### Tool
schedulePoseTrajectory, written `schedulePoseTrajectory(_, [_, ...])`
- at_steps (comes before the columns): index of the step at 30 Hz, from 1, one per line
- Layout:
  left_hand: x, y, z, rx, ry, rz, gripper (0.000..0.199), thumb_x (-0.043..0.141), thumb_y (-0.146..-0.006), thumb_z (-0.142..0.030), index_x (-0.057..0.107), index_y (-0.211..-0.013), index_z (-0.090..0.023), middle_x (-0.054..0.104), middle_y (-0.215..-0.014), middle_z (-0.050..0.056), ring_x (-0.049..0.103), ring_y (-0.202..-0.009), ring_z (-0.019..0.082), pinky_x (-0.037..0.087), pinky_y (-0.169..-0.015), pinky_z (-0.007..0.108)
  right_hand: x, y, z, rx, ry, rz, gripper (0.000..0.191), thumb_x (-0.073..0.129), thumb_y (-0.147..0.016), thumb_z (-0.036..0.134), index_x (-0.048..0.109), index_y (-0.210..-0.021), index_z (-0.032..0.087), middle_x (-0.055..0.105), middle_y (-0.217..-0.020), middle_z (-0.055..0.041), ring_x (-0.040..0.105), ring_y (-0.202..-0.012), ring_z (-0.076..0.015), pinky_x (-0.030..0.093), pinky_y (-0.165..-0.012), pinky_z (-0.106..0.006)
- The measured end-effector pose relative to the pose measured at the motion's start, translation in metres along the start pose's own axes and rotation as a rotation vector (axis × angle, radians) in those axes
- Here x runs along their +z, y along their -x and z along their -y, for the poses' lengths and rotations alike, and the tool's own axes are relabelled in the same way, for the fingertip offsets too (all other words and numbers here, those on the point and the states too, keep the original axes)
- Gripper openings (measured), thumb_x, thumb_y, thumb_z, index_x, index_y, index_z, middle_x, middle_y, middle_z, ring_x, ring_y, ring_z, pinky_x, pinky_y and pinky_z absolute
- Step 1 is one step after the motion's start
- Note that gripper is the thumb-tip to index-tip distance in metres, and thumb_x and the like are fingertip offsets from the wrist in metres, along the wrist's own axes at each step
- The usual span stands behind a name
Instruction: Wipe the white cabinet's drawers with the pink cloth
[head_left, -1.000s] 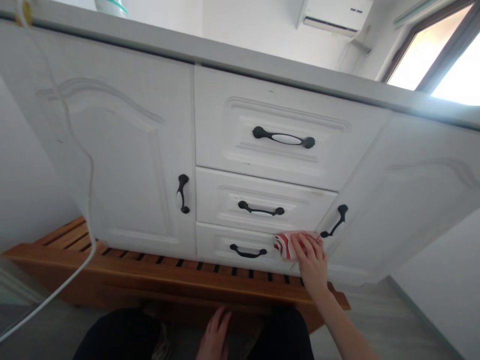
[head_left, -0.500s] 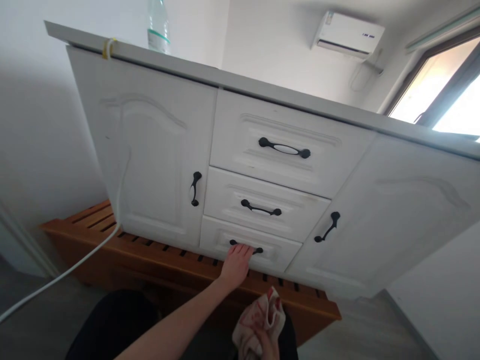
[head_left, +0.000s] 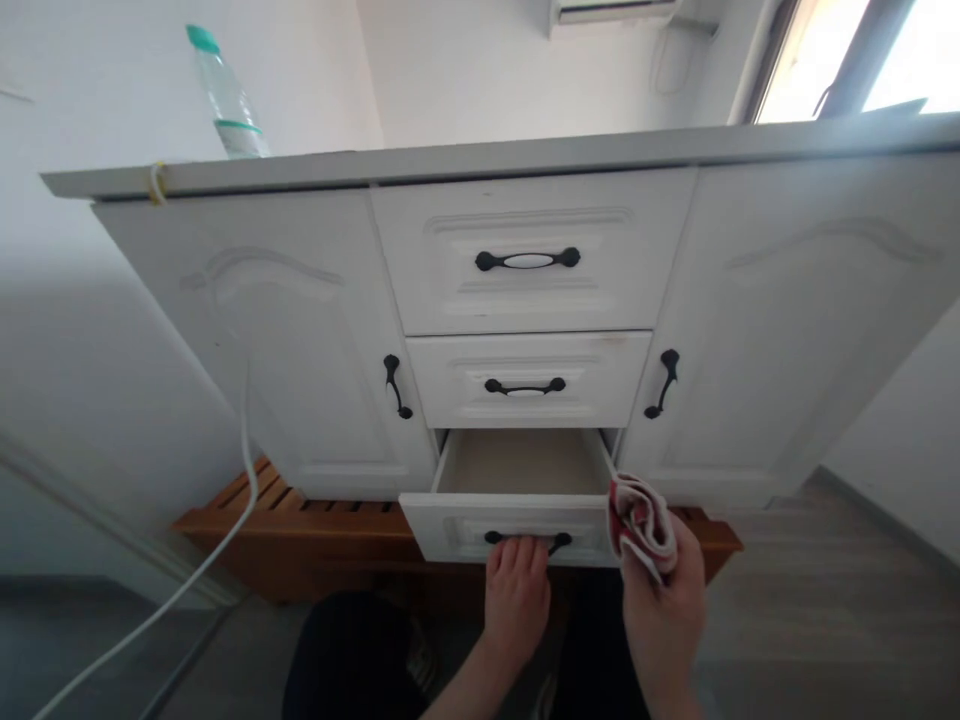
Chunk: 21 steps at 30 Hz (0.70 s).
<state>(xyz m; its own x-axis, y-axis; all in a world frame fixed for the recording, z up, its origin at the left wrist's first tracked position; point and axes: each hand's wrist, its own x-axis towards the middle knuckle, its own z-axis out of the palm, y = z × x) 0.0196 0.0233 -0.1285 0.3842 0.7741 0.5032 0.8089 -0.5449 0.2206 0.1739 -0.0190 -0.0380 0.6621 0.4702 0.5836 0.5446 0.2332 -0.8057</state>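
Observation:
A white cabinet has three drawers between two doors, and its bottom drawer is pulled out, with a bare interior in view. The fingers of my left hand are hooked over the black handle of that drawer. At the drawer's right front corner, my right hand grips a folded red and white cloth. The middle drawer and the top drawer are closed.
A clear bottle with a green cap stands on the cabinet top. A white cable hangs down the left side. The cabinet rests on a slatted wooden bench. My knees are below the drawer.
The bottom drawer has come open toward me with my left hand on its handle. My right hand has risen with the cloth to the drawer's right corner. The view has tilted and shifted.

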Motion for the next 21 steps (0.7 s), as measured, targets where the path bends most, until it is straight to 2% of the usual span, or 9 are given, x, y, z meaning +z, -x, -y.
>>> schedulePoseTrajectory(2, [-0.011, 0.013, -0.003, 0.022, 0.047, 0.01, 0.039, 0.058, -0.083, -0.015, 0.06, -0.12, -0.028, 0.069, -0.107, -0.001, 0.058, -0.1, 0.022, 0.04, -0.096, 0.039, 0.009, -0.007, 0.006, -0.226, 0.102, 0.081, 0.039, 0.064, -0.086, 0.028, 0.062, -0.124, 0.022, 0.068, -0.125, -0.011, 0.062, -0.117, -0.0292, 0.044, -0.106, -0.051])
schedulePoseTrajectory(5, [-0.023, 0.024, -0.007, 0.026, 0.103, -0.02, 0.037, 0.057, -0.084, -0.018, 0.062, -0.12, -0.028, 0.07, -0.108, 0.0, 0.06, -0.099, 0.022, 0.042, -0.095, 0.038, 0.022, -0.008, 0.011, -0.432, 0.342, 0.213, 0.041, 0.057, -0.082, 0.015, 0.062, -0.122, 0.022, 0.072, -0.115, -0.0091, 0.063, -0.11, -0.0286, 0.039, -0.11, -0.051])
schedulePoseTrajectory(8, [-0.02, 0.037, -0.008, 0.06, 0.097, -0.094, 0.033, 0.058, -0.083, -0.021, 0.064, -0.115, -0.028, 0.072, -0.103, 0.001, 0.062, -0.093, 0.022, 0.045, -0.09, 0.037, 0.02, -0.002, 0.015, -0.508, 0.482, 0.275, 0.045, 0.053, -0.075, 0.008, 0.063, -0.116, 0.023, 0.073, -0.102, -0.0069, 0.063, -0.101, -0.0282, 0.038, -0.109, -0.047])
schedulePoseTrajectory(12, [0.002, 0.063, 0.001, 0.172, -0.005, -0.248, 0.029, 0.06, -0.083, -0.035, 0.068, -0.111, -0.029, 0.075, -0.096, 0.001, 0.066, -0.084, 0.022, 0.048, -0.08, 0.038, 0.0, 0.007, 0.016, -0.637, 0.472, 0.283, 0.043, 0.053, -0.074, 0.012, 0.062, -0.114, 0.023, 0.072, -0.097, -0.006, 0.062, -0.095, -0.0272, 0.039, -0.104, -0.044])
schedulePoseTrajectory(15, [0.007, 0.082, 0.012, 0.222, -0.171, -0.22, 0.033, 0.06, -0.087, -0.042, 0.068, -0.117, -0.033, 0.077, -0.097, 0.0, 0.067, -0.086, 0.023, 0.049, -0.079, 0.038, -0.011, 0.014, 0.013, -0.681, 0.453, 0.28, 0.042, 0.053, -0.076, 0.018, 0.062, -0.117, 0.022, 0.073, -0.097, -0.0066, 0.062, -0.097, -0.028, 0.038, -0.103, -0.045])
schedulePoseTrajectory(19, [-0.009, 0.088, 0.018, 0.335, -0.225, -0.109, 0.049, 0.056, -0.09, -0.05, 0.06, -0.135, -0.03, 0.076, -0.112, -0.002, 0.067, -0.096, 0.02, 0.05, -0.085, 0.034, -0.012, 0.02, 0.011, -0.66, 0.425, 0.277, 0.042, 0.055, -0.078, 0.021, 0.062, -0.118, 0.02, 0.073, -0.104, -0.0083, 0.063, -0.103, -0.0282, 0.038, -0.105, -0.047])
schedulePoseTrajectory(21, [-0.016, 0.087, 0.018, 0.37, -0.201, -0.106, 0.05, 0.054, -0.091, -0.048, 0.059, -0.137, -0.028, 0.075, -0.117, -0.003, 0.068, -0.097, 0.019, 0.05, -0.087, 0.032, -0.01, 0.021, 0.013, -0.641, 0.434, 0.264, 0.04, 0.055, -0.078, 0.021, 0.062, -0.118, 0.02, 0.073, -0.103, -0.0089, 0.063, -0.102, -0.0281, 0.038, -0.105, -0.047])
